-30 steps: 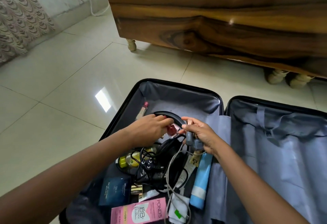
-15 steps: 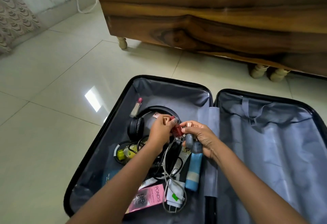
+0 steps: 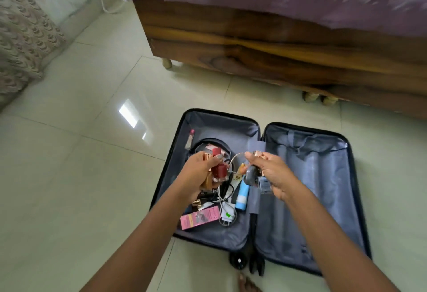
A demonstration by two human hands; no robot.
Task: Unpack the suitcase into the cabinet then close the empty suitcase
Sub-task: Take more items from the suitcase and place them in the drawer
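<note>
- The left hand (image 3: 201, 176) is clenched round small dark-red glass bottles with gold caps (image 3: 219, 171). The right hand (image 3: 273, 174) clasps a small grey bottle (image 3: 250, 175) and more gold-capped ones.
- A thin white cable (image 3: 233, 157) loops up between them; I'd shake it free before lifting away.
- Both fistfuls look full, so carry them level and grab nothing extra.
- Beneath, the open black hard-shell suitcase (image 3: 184, 118) lies on the tiles, its nine-o'clock half holding a pink carton (image 3: 198, 217) and a blue tube (image 3: 242, 193). The cabinet isn't in sight.
</note>
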